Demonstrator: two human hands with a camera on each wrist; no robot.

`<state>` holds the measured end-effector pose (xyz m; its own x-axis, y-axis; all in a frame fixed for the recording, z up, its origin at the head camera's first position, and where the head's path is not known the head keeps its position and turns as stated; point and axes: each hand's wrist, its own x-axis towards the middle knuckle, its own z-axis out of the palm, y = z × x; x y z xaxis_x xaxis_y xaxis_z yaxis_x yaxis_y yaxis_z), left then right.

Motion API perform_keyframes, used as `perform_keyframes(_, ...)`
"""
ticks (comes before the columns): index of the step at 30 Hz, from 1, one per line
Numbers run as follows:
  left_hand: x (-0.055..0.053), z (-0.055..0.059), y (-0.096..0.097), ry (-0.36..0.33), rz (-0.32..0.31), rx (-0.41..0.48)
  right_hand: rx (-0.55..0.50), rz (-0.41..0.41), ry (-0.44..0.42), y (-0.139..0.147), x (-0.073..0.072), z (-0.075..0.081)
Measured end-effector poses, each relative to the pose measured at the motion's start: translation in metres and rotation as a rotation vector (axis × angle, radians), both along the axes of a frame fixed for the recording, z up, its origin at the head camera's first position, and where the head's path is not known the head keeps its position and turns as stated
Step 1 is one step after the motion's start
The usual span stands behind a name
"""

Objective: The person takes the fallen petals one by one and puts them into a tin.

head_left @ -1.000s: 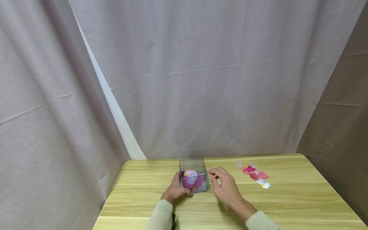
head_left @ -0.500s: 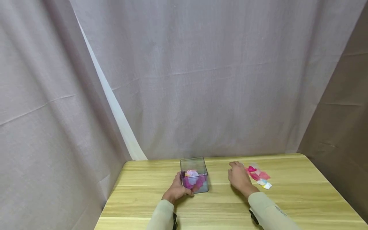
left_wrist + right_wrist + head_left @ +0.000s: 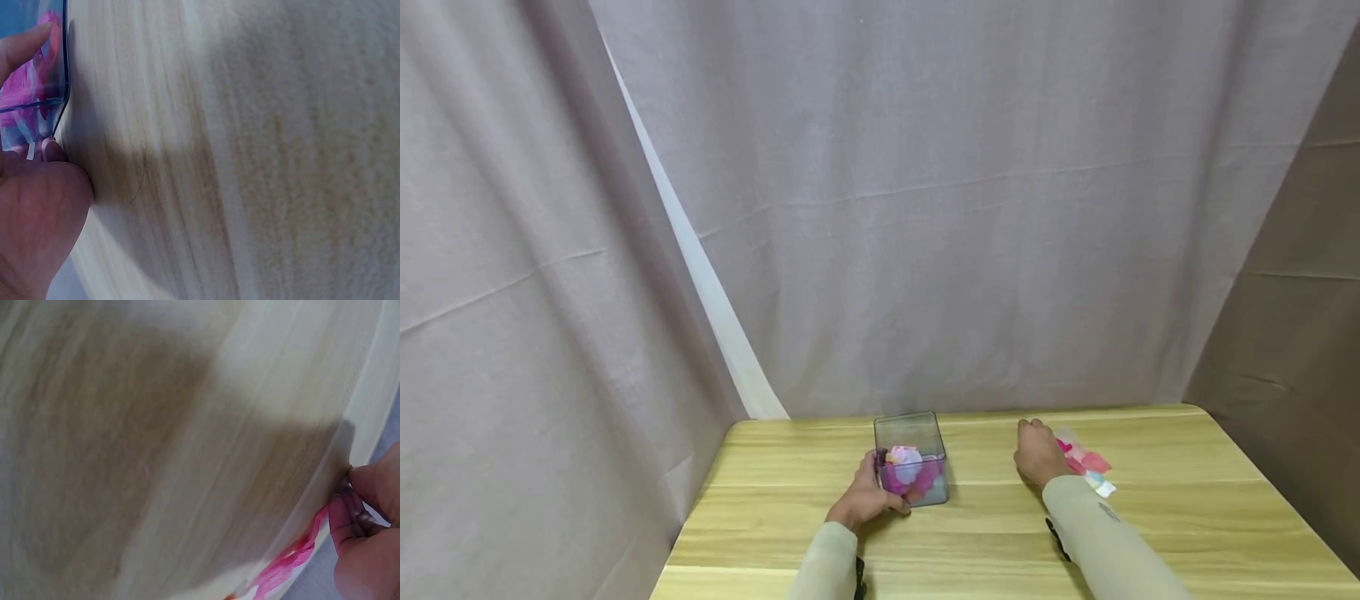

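Observation:
My left hand (image 3: 862, 500) grips a clear, grey-tinted plastic box (image 3: 910, 429) at its left and near sides. Inside it lie several artificial flower petals (image 3: 906, 465) in magenta, pink and pale lilac. The left wrist view shows my thumb and fingertips against the box wall (image 3: 57, 94). To the right, my right hand (image 3: 1037, 452) is low at the table beside a loose pile of petals (image 3: 1093, 463). Its thumb and fingertips come together where a pale translucent petal lay, pinching at the tabletop; the fingers mostly hide that petal. A crumpled pink petal (image 3: 290, 565) runs up to the fingers.
The light wood table (image 3: 970, 542) has a back edge close behind both hands. Grey curtains (image 3: 925, 208) hang behind it and at the left, with a browner panel (image 3: 1292, 350) at the right.
My right hand has moved from beside the box rightward to the left edge of the petal pile, its fingertips drawing together there. The left hand keeps its grip on the box.

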<state>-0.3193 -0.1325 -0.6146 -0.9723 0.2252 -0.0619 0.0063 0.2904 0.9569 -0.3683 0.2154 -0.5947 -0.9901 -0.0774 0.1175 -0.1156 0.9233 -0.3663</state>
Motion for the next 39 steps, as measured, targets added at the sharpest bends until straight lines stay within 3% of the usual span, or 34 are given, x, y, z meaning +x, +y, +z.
perform_keyframes(7,0.0,0.003,-0.004,-0.02,0.014,0.033,0.005,-0.003,-0.013,-0.006,0.001,-0.002)
perform_keyframes(18,0.0,0.0,-0.005,-0.024,0.018,0.045,-0.029,0.0,0.04,-0.004,-0.001,-0.007)
perform_keyframes(23,-0.001,-0.001,-0.005,-0.028,0.004,0.047,-0.093,0.001,0.083,-0.008,0.001,-0.001)
perform_keyframes(26,-0.002,0.0,-0.006,-0.03,0.004,0.051,-0.191,0.002,0.133,-0.021,0.004,0.009)
perform_keyframes(32,-0.003,0.0,-0.007,-0.037,0.01,0.028,-0.411,0.017,0.206,-0.058,0.026,0.04)
perform_keyframes(39,0.001,0.0,-0.005,-0.048,0.016,0.049,-0.5,0.043,0.268,-0.091,0.06,0.064)
